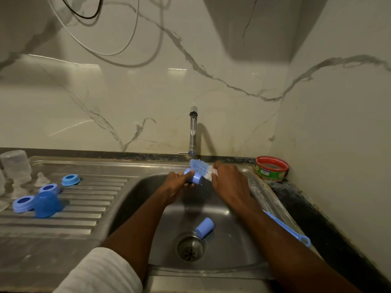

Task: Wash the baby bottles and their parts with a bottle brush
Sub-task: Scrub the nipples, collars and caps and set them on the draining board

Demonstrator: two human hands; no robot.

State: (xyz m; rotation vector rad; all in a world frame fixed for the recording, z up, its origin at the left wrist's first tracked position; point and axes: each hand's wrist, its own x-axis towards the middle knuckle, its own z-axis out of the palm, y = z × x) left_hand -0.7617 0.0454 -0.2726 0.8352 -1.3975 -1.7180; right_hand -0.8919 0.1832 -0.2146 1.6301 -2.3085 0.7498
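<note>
step: scrubbing a small blue bottle part over the sink basin (243, 246), under the tap (193, 132); no running water that I can make out
left hand (177, 183): fingers curled round the blue cap (195, 178), held above the basin
right hand (227, 179): gripping the bottle brush (202, 168) close to the bristles, near the head; bristles lie on the cap's top edge
brush handle (289, 229): long, runs back under the right forearm, loop end out over the basin's right rim
loose cap (204, 227): second blue cap on its side in the basin, just beside the drain (190, 247)
drainboard (63, 210): three blue collar rings, e.g. (70, 179), blue dome cover (47, 205), clear teats (42, 179), clear bottle (15, 166) upside down at the far left
right corner: red-rimmed tub (271, 168) on the dark counter
risk 1: wet, small cap, brush pushing across it; likely to squirt out of the left fingers and drop into the basin
risk 2: long handle could swing and knock against the rim, jolting the grip
risk 3: bristles flicking may spray dirty water onto the parts on the drainboard
risk 4: brush rides the outside edge only; inside of the cap may stay unscrubbed
progress: probably late, most parts set out on the drainboard
</note>
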